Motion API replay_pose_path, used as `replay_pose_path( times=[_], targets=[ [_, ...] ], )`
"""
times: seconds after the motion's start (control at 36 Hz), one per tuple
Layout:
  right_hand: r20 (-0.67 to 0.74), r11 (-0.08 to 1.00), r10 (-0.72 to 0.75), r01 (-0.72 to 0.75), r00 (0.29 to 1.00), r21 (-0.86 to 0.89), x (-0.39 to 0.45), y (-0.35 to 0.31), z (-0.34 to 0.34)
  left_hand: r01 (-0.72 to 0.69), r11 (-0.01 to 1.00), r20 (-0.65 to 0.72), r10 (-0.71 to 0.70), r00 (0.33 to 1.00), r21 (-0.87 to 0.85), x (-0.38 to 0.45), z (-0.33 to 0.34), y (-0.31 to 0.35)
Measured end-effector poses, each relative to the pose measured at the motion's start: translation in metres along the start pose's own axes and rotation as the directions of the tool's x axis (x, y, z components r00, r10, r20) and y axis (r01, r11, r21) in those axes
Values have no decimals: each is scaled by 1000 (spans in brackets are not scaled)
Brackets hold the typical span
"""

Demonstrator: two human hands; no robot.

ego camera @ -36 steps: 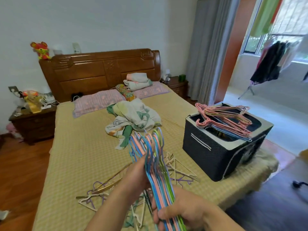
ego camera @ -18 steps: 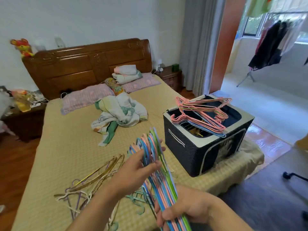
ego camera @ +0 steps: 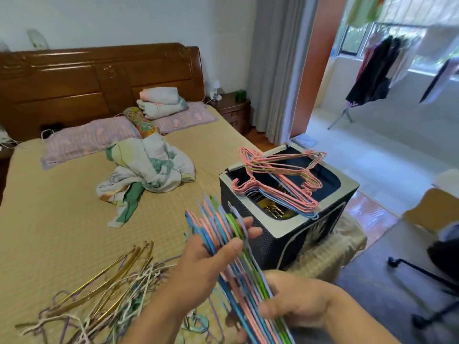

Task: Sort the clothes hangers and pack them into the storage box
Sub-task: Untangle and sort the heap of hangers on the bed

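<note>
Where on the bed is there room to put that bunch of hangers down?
The widest bare patch of bed lies between the crumpled blanket, the pillow and the loose hangers. Near the hands it is crowded with those hangers. The box top is covered by pink hangers.

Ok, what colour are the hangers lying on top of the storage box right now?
Mostly pink hangers, with a few pale blue ones beneath, across the dark storage box; head view.
</note>
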State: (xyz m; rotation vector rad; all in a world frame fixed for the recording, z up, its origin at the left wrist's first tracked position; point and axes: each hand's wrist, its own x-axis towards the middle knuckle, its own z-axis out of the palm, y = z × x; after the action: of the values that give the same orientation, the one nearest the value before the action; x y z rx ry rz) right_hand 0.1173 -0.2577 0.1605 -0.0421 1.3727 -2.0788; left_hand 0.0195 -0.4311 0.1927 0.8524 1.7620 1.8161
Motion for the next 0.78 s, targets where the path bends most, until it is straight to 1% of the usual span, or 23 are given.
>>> replay_pose_path(
  times=[0.03, 0.06, 0.11, 0.17, 0.25, 0.33, 0.36, 0.39, 0.44, 0.5, 0.56, 0.61, 0.67, 0.69, 0.72, 0.78],
  targets=[
    [-18, 1000, -12, 13, 1000, 14, 2, -6, -4, 12, 999, 58, -10, 998, -36, 4, 0, 5],
    [-68, 1000, -29, 30, 997, 8, 5, -20, -14, -2, 998, 120, 10, 993, -67, 19, 1, 9],
    [-138, 998, -64, 66, 988, 9, 8, -41, -19, -14, 997, 220, 30, 975, -74, 35, 6, 18],
    [-207, 995, -72, 85, 976, 55, 12, -57, -28, 26, 995, 300, 5, 954, -99, 53, 9, 25],
    [-262, 989, -87, 115, 961, 91, 17, -74, -44, 53, 990, 335, -7, 942, -130, 77, 5, 36],
    [-247, 978, -166, 191, 955, 80, 21, -90, -56, 50, 996, 377, -17, 926, -76, 101, 2, 39],
    [-217, 977, -176, 197, 960, 78, 22, -94, -60, 58, 997, 377, -31, 925, -60, 107, 1, 39],
    [-187, 980, -173, 187, 967, 61, 24, -98, -62, 69, 997, 348, -52, 936, -37, 111, 1, 39],
    [-172, 992, -109, 117, 979, 37, 28, -107, -67, 77, 997, 269, -71, 960, -11, 123, 6, 43],
    [-168, 996, -73, 82, 983, 48, 34, -114, -74, 32, 999, 191, -35, 981, 18, 134, 14, 50],
    [-215, 991, -72, 95, 974, 96, 35, -120, -83, -82, 984, 147, 59, 987, 158, 148, 24, 52],
    [-261, 992, -105, 119, 960, 37, 32, -127, -91, -150, 955, 180, 105, 978, 254, 162, 33, 55],
    [-343, 992, -128, 119, 931, -47, 31, -134, -105, -221, 923, 192, 167, 967, 314, 174, 38, 56],
    [-320, 990, -132, 113, 938, -80, 29, -142, -114, -255, 914, 196, 200, 960, 317, 182, 43, 57],
    [-264, 990, -130, 110, 956, -88, 29, -151, -122, -283, 908, 195, 231, 953, 308, 189, 47, 59],
    [-189, 985, -112, 84, 975, -150, 20, -172, -131, -321, 912, 182, 280, 942, 255, 204, 57, 68]
  ],
)
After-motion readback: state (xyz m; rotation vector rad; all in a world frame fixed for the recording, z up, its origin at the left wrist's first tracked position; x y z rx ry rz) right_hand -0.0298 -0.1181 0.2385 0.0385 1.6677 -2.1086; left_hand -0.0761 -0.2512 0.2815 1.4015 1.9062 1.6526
